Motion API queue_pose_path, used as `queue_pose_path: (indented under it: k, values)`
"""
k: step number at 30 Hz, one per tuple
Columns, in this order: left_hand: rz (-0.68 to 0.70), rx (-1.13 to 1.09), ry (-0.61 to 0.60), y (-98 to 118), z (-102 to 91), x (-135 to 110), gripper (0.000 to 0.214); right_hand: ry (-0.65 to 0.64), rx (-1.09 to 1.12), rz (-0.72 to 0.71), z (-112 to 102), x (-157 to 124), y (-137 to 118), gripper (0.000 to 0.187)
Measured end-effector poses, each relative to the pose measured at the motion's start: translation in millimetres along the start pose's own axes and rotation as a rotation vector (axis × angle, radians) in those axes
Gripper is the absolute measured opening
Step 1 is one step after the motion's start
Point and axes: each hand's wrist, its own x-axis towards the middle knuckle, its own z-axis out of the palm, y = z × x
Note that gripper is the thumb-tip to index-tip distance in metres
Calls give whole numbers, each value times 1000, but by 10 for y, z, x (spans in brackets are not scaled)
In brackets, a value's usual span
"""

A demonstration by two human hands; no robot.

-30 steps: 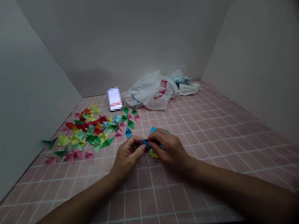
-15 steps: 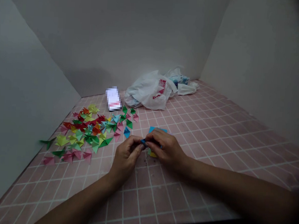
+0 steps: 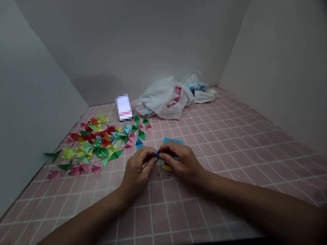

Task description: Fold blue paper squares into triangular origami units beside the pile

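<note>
The small blue paper [image 3: 157,152], at 6 o'clock from the white bag [image 3: 160,100], likely handles light and creases easily; grip opposite sides, where the left hand's [image 3: 138,169] and right hand's [image 3: 183,162] fingers pinch it.

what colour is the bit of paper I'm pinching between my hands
The paper is blue, though only a little of it shows in the head view.

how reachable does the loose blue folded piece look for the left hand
Probably yes: the loose blue folded piece lies just beyond the left hand, nothing visibly between, though that hand pinches a blue paper.
</note>
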Motion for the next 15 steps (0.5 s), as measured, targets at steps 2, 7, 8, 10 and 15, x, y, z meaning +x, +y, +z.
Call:
queue_pose_path:
  k: [2,7,8,10,15]
  values:
    - [2,-2,1,1,-2,-3,9,2,13,-6,1,1,-4,7]
    - [-8,-25,-12,-1,1,-6,8,1,30,-37,0,1,-18,6]
    - [-9,-26,-12,-1,2,-5,8,-2,31,-40,-2,2,-18,7]
    - [-7,-22,-12,1,3,0,8,-5,32,-41,-6,3,-15,7]
    - [19,-6,-7,3,3,4,9,-20,32,-36,-9,1,0,4]
